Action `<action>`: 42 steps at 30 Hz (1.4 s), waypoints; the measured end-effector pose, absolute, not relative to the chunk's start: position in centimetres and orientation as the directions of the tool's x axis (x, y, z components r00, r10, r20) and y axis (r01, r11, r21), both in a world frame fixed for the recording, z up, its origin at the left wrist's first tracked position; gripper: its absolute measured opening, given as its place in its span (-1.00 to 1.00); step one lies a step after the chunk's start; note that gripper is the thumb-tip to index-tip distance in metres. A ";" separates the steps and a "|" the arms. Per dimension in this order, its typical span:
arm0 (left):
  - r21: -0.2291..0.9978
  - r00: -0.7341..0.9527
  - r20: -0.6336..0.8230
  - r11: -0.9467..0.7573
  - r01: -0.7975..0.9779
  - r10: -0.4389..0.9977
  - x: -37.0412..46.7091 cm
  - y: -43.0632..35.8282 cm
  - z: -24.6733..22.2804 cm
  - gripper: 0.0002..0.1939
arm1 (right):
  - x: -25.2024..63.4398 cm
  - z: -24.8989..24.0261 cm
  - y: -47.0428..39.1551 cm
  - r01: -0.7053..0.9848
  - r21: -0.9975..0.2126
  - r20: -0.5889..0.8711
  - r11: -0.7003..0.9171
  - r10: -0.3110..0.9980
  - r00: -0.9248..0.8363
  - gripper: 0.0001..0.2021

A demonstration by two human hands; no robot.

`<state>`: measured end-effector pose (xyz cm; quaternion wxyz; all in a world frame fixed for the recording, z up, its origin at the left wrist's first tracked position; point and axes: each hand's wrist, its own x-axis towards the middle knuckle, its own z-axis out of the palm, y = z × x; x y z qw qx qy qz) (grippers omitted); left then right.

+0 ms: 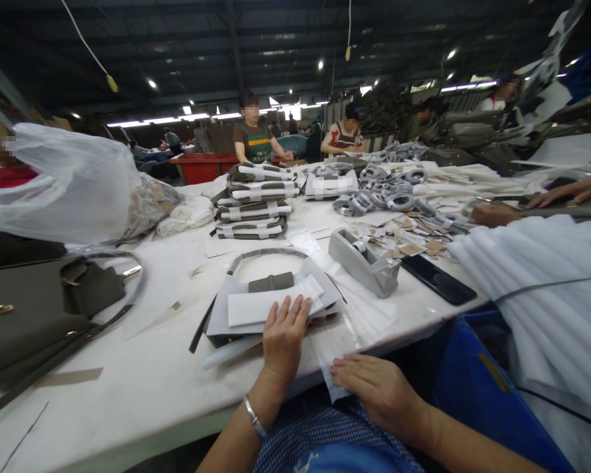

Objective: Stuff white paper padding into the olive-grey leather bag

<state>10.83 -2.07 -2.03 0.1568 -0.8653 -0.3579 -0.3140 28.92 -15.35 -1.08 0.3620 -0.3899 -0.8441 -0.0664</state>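
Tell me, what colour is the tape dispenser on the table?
Grey; the tape dispenser shows best in the head view, just beyond the hands.

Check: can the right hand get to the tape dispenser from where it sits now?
Probably yes. The right hand lies flat on a white sheet at the table's near edge; the tape dispenser stands just beyond it, with only flat white sheets between and nothing upright blocking.

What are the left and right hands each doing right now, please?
Left hand: open, flat, pressing on the white sheet over the wrapped bag.
Right hand: open, flat on a thin sheet at the table edge.
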 end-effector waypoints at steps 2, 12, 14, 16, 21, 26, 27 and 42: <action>-0.054 0.551 0.658 -0.697 0.715 0.514 10.8 -2.1 -2.1 -0.61 | 28.8 0.1 -15.2 0.709 -0.182 0.667 0.681 0.615 -0.420 -0.69; -0.071 0.563 0.676 -0.718 0.692 0.476 10.7 -2.2 -2.6 -0.61 | 29.4 6.2 -8.8 0.755 -0.223 0.652 0.617 0.670 -0.356 -0.75; -0.068 0.557 0.692 -0.727 0.684 0.459 10.6 -2.1 -2.8 -0.64 | 29.5 6.6 -6.6 0.778 -0.263 0.629 0.570 0.713 -0.310 -0.78; -0.059 0.546 0.708 -0.733 0.678 0.448 10.6 -2.0 -3.0 -0.68 | 29.6 6.7 -4.3 0.806 -0.318 0.569 0.499 0.781 -0.259 -0.81; -0.057 0.519 0.743 -0.732 0.679 0.423 10.9 -1.8 -3.4 -0.65 | 29.5 5.5 0.2 0.860 -0.428 0.356 0.278 0.927 -0.123 -0.84; -0.013 0.450 0.796 -0.731 0.682 0.406 11.1 -1.6 -3.3 -0.66 | 29.6 4.1 1.7 0.849 -0.445 0.308 0.286 0.939 -0.155 -0.88; 0.000 0.448 0.796 -0.739 0.673 0.408 11.1 -1.6 -3.1 -0.65 | 29.7 3.9 1.8 0.841 -0.456 0.302 0.292 0.939 -0.162 -0.88; -0.002 0.584 0.617 -0.742 0.671 0.527 10.5 -1.7 -1.9 -0.54 | 29.5 3.3 3.4 0.850 -0.489 0.240 0.193 0.967 -0.082 -0.88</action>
